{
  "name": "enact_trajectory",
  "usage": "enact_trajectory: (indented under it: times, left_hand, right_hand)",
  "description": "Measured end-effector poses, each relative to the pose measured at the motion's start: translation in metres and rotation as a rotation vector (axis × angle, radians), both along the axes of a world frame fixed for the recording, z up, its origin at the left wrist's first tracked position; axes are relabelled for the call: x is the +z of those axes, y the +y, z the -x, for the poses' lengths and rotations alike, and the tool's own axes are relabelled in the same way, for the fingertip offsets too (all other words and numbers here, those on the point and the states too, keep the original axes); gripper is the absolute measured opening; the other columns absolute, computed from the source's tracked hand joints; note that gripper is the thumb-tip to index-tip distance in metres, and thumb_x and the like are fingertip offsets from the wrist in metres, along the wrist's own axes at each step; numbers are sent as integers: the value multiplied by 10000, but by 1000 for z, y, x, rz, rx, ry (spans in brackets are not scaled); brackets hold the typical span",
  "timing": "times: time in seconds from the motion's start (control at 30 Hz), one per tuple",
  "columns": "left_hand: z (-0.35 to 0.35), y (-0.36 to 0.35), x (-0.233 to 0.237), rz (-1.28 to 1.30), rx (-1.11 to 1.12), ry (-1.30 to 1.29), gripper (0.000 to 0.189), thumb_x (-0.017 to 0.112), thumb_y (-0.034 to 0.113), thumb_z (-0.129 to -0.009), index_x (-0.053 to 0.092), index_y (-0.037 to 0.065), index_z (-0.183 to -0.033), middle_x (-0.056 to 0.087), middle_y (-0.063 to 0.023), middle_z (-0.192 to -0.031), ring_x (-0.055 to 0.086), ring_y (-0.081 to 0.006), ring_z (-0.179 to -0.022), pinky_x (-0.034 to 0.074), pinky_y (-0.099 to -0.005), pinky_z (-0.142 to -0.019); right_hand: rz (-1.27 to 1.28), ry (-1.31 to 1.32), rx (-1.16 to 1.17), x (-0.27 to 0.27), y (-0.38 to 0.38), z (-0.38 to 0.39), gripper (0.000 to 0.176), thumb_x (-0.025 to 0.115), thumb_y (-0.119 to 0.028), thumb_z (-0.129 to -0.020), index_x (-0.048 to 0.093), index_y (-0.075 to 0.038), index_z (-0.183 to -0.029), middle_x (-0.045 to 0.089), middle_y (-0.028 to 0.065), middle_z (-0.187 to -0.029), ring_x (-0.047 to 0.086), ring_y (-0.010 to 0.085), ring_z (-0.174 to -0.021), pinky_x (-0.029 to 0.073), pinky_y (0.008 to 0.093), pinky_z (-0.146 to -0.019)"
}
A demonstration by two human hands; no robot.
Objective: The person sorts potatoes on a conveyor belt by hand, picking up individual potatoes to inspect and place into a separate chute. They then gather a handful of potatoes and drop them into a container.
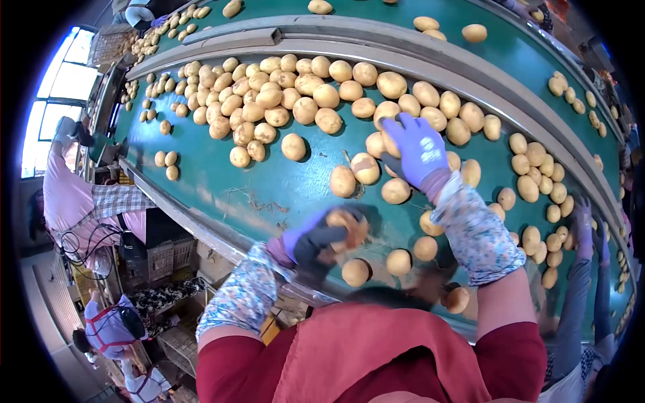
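Both of my hands wear purple gloves with dark fingers, under flowered sleeve covers. My left hand (326, 238), low over the near side of the green belt (201, 161), is wrapped round a brownish potato (349, 227), somewhat blurred. Farther right, my right hand (416, 148) reaches palm down, its fingers curled over a potato (390, 144) among others. Single potatoes lie around my hands, such as one (396, 191) below my right hand and one (355, 273) below my left. A dense heap of potatoes (269, 97) spreads along the far side of the belt.
A metal rail (376, 40) divides this belt from a second green belt with potatoes. At the right a co-worker's gloved hands (584, 225) reach over the belt. Another person in pink (64, 188) stands at the left, near crates (161, 262). The belt's near metal edge (195, 225) runs before me.
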State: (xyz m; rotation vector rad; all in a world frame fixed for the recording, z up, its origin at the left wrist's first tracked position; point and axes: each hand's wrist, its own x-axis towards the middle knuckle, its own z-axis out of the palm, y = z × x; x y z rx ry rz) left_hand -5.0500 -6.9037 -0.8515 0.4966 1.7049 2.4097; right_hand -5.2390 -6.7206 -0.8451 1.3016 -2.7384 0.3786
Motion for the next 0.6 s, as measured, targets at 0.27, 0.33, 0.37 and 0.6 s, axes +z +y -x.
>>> enact_trajectory:
  times: [0.27,0.33,0.37,0.6]
  left_hand:
    - [198,-112,58,-767,242,-372,230,598,238,-1001,589,76,-1164,593,-123,-1242,544,-321,-1183,447,-502,-1011]
    - [229,-133,71,-653,166,-30,242,597,213,-1010,587,81,-1212,584,-139,-1331,523,-366,-1296,430,-556,-1105]
    - [229,-137,59,-235,332,360,257,652,114,-957,590,69,-1203,599,-149,-1301,548,-345,-1272,461,-518,-1085]
    - [166,-160,24,1433,324,-293,658,759,330,-815,539,37,-1362,634,-223,-1202,697,-330,-947,568,-392,-822]
  right_hand:
    - [879,-1432,-148,21,4,71,490,622,-314,-980,479,-122,-1408,580,45,-1174,596,164,-1013,514,295,-794]
    - [1121,-1222,-155,22,-4,94,543,605,-377,-992,462,-88,-1429,597,37,-1141,594,134,-968,504,252,-777]
    - [1065,-956,-196,25,-12,97,555,591,-402,-990,474,-64,-1415,616,47,-1117,601,141,-944,506,256,-783]
    - [-54,-330,-116,-19,-170,56,330,608,-348,-913,632,-129,-1158,692,145,-1121,682,318,-1048,533,478,-895]
